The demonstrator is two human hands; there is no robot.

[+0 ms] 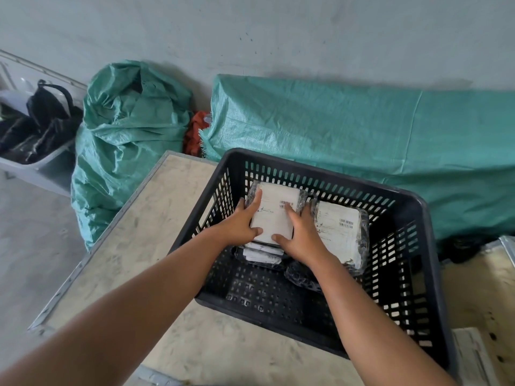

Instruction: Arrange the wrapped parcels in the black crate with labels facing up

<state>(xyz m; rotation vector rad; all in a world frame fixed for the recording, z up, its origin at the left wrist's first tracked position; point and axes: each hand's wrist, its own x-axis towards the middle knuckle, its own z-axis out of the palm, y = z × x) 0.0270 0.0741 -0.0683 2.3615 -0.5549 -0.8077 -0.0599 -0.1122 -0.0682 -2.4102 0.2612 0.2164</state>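
- Both bare forearms reach forward from the lower edge of the view into a black slotted plastic crate (423,215).
- Left hand (242,224): fingers spread, thumb on the near edge, clasping the left side of a black-wrapped parcel with a white label facing up (274,215).
- Right hand (301,237): fingers laid on the label, thumb at the near edge, gripping the same parcel's right side.
- Beneath the hands: a stack of similar wrapped parcels (260,254), which the held parcel tops.
- Just right of the right hand: a second labelled parcel (341,232), label up, against the crate's right wall.
- Under the crate: a pale plywood surface with metal edging (133,240).
- Beyond the hands: green woven sacks (125,140) against a grey wall (278,29).
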